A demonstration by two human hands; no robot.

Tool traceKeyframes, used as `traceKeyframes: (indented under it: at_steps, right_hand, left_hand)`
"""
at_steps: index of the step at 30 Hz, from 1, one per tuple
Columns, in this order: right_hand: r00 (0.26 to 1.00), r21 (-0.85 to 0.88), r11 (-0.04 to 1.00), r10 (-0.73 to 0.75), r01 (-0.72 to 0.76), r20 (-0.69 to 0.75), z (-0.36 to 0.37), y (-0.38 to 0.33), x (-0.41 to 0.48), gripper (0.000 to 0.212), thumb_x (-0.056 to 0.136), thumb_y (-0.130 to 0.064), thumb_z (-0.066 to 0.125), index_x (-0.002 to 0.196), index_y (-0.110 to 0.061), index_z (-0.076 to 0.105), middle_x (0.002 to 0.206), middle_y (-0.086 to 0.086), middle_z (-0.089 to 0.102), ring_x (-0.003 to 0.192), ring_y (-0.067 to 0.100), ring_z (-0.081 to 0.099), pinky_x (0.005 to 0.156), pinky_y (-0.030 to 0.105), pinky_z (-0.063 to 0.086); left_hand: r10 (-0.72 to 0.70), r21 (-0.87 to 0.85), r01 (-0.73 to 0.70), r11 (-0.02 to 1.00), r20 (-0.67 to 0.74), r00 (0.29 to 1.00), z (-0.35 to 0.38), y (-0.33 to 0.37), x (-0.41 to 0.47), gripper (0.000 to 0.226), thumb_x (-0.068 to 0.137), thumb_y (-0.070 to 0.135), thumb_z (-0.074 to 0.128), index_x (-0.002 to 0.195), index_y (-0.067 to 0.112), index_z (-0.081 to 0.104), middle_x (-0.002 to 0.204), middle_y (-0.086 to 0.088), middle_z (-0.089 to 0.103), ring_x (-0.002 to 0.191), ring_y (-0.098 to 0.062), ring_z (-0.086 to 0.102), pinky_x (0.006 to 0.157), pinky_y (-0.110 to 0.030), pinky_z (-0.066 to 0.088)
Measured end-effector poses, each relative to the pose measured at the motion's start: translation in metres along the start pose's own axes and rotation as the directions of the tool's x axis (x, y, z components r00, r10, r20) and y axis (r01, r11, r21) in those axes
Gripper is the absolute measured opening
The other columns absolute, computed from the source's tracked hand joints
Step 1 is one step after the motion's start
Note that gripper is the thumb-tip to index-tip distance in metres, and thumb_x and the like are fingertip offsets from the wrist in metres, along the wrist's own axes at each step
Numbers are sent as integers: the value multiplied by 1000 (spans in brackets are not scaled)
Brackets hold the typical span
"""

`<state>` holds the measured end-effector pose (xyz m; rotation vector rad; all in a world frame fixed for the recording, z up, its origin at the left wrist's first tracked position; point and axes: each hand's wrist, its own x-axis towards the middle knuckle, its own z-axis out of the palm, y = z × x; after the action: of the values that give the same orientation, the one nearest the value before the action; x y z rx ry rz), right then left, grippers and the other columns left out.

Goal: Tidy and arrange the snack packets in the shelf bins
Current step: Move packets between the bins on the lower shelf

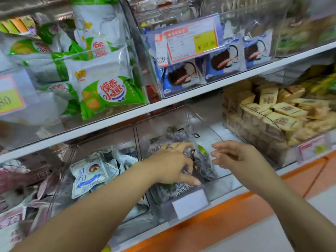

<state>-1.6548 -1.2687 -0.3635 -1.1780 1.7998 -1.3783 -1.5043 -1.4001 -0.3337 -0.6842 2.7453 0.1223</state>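
Observation:
A clear plastic bin on the lower shelf holds several dark purple speckled snack packets. My left hand reaches into this bin from the left, its fingers spread and curled over the packets, thumb down near the bin's front lip. My right hand hovers just right of the packets, fingers loosely bent and pointing left, holding nothing. Whether the left hand grips a packet or only presses on the pile is unclear.
Left of it, another clear bin holds white-and-blue packets. A bin of tan wafer packs stands to the right. On the upper shelf are green-and-white packets and blue cookie packets. An orange shelf edge runs below.

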Motion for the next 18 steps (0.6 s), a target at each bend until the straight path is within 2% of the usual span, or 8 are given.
traceKeyframes:
  at_steps: [4,6,8,11,13,15,16,18]
  right_hand:
    - [1000,-8,1000,17,-16,20,-1,3,0,16,90,-23,63,104,-28,65,89,-7,73,88,8,68,90,41,52]
    - [999,-3,1000,21,-21,27,-2,5,0,16,89,-23,63,104,-28,65,88,-9,73,87,8,68,91,41,52]
    - [999,-13,1000,22,-22,30,-1,6,0,15,89,-24,63,103,-30,65,91,-9,72,88,8,68,91,40,52]
    - [1000,-55,998,4,-3,23,3,3,0,14,89,-28,63,103,-32,65,94,-10,70,90,10,67,87,37,52]
    - [1000,-85,996,-15,17,22,9,0,1,12,90,-27,63,100,-33,66,92,-11,70,88,10,66,80,29,51]
    - [997,-93,995,-37,43,65,19,-5,0,12,90,-26,63,98,-33,67,93,-12,70,88,5,65,76,19,48]
    - [992,-98,993,-50,61,113,24,-7,0,12,90,-25,62,98,-32,67,95,-12,70,89,2,65,79,18,49]
    - [963,-155,983,-56,100,264,34,-14,2,16,92,-24,59,105,-28,68,104,-12,69,96,0,63,88,19,49]
  left_hand:
    - [-90,-45,89,995,-25,996,-13,-12,-11,44,71,75,55,86,33,58,157,13,0,143,-22,14,115,-45,16]
    - [-153,1,153,988,-12,988,-18,-21,-17,51,68,80,53,90,35,57,158,11,-3,142,-25,17,114,-47,19]
    - [-200,44,201,979,-31,979,-19,-29,-22,47,72,76,54,97,36,56,158,7,-1,140,-28,25,112,-45,25]
    - [-246,-1,247,969,-98,964,-17,-37,-23,36,82,61,56,111,40,55,151,-2,22,130,-28,40,101,-38,39]
    - [-274,-59,268,961,-153,949,-17,-43,-22,36,86,54,56,119,41,52,132,-4,44,111,-23,52,89,-34,44]
    - [-302,-162,273,948,-193,933,-15,-48,-23,35,90,46,55,124,38,51,113,0,56,89,-18,57,77,-31,46]
    - [-319,-237,269,933,-206,925,-13,-51,-24,35,91,42,56,125,36,51,111,2,58,87,-17,57,76,-30,46]
    - [-353,-383,249,889,-230,907,-6,-58,-28,35,92,36,57,127,32,52,121,2,58,96,-16,58,78,-25,43]
